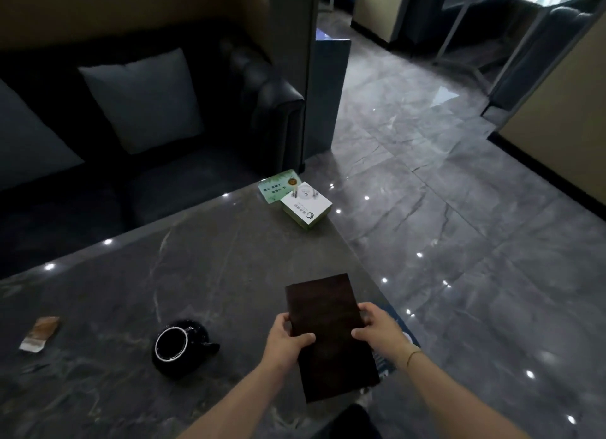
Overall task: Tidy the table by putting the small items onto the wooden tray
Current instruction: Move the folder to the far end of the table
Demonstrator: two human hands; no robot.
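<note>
A dark wooden tray is held over the right edge of the grey marble table. My left hand grips its left side, thumb on top. On the tray's right side my right hand grips it the same way. A black cup on a black saucer stands left of the tray. A brown and white packet lies near the table's left edge. At the far corner sit a white and green box and a green card.
A dark sofa with grey cushions stands behind the table. Shiny grey floor tiles stretch to the right. A grey partition rises beyond the table's far corner.
</note>
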